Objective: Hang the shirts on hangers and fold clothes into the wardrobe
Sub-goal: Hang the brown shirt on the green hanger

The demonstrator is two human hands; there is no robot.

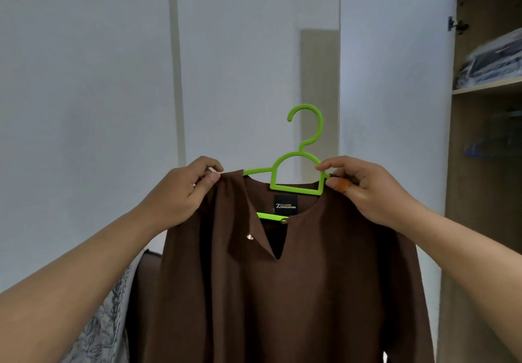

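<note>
A brown shirt [282,292] with a V-slit neckline and a black label hangs in front of me, held up at chest height. A bright green plastic hanger [296,176] sits inside its neck, hook pointing up. My left hand [183,193] pinches the shirt's left shoulder fabric, where the hanger's left arm pokes out bare. My right hand [364,190] grips the shirt's right shoulder together with the hanger's right arm. The lower bar of the hanger shows through the neck opening.
An open wooden wardrobe [485,165] stands at the right, its white door [392,94] swung outward. Folded clothes in plastic [491,63] lie on its shelf, and a blue hanger [477,149] hangs below. A patterned fabric [104,328] lies at lower left. White wall behind.
</note>
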